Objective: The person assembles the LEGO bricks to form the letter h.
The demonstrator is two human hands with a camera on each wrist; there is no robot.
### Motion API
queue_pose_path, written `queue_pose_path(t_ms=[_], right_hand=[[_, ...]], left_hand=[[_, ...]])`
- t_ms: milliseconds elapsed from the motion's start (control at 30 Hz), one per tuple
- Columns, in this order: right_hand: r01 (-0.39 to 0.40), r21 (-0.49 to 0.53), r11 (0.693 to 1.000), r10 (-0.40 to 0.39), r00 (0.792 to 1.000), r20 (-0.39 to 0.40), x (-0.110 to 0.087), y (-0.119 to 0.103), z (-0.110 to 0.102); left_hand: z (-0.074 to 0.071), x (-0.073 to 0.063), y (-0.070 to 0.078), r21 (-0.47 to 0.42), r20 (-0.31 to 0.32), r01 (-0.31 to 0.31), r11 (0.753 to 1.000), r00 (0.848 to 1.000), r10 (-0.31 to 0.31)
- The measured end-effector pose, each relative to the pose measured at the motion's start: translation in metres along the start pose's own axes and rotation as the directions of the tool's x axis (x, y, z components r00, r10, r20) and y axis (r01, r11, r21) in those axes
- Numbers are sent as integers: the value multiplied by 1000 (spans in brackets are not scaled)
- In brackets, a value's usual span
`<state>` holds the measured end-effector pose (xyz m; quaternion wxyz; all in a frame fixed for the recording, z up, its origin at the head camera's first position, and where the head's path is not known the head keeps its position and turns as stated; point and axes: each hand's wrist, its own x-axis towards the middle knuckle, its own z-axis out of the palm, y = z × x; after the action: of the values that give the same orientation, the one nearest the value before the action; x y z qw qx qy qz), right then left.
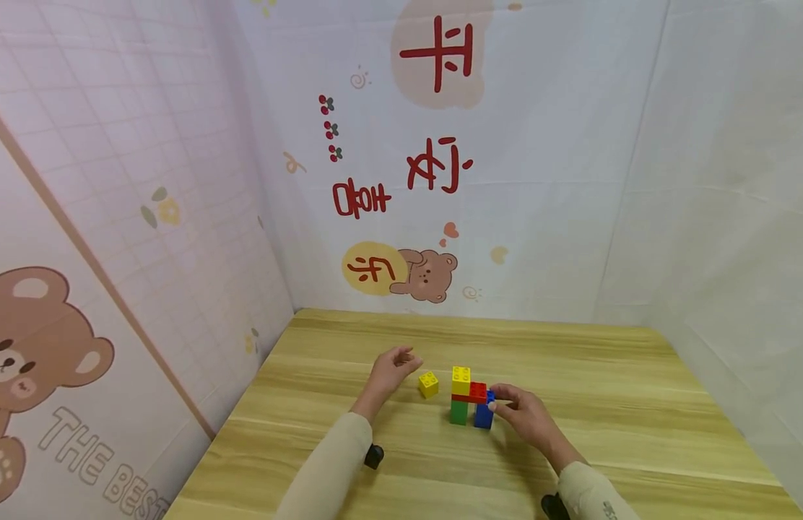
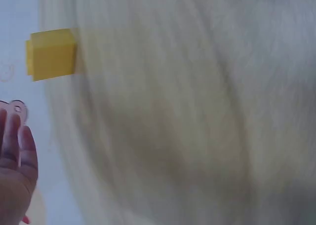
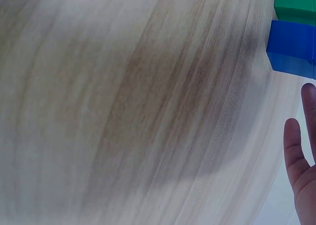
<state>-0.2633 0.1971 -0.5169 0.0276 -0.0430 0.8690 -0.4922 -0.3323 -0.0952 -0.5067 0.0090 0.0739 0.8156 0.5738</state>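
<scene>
The right hand (image 1: 530,417) touches the small block tower (image 1: 471,397) with its fingertips at the red and blue bricks; I cannot tell if it pinches them. The left hand (image 1: 390,368) hovers with relaxed, spread fingers near the loose yellow brick (image 1: 429,383), which lies on the wooden table (image 1: 609,404) just beside the tower. The bricks look light, stiff and smooth; the tower could tip, so holding it low at opposite sides seems safest
</scene>
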Motion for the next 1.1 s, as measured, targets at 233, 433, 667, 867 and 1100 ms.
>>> queue_pose_path(t_ms=[233, 433, 667, 867, 1100], right_hand=[[-1, 12, 1000, 1, 1000, 6, -1, 0, 1], [7, 4, 1000, -7, 1000, 7, -1, -2, 1], [-13, 0, 1000, 13, 1000, -5, 2, 1, 2], [-7, 2, 1000, 7, 1000, -5, 2, 3, 3], [-13, 7, 1000, 13, 1000, -11, 2, 5, 2]], left_hand=[[13, -5, -29, -7, -11, 77, 997, 997, -77], [22, -5, -35, 37, 0, 91, 995, 996, -91], [26, -3, -33, 83, -11, 102, 991, 995, -101], [29, -5, -31, 126, -15, 63, 990, 998, -62], [33, -3, -32, 151, -7, 51, 987, 999, -51]])
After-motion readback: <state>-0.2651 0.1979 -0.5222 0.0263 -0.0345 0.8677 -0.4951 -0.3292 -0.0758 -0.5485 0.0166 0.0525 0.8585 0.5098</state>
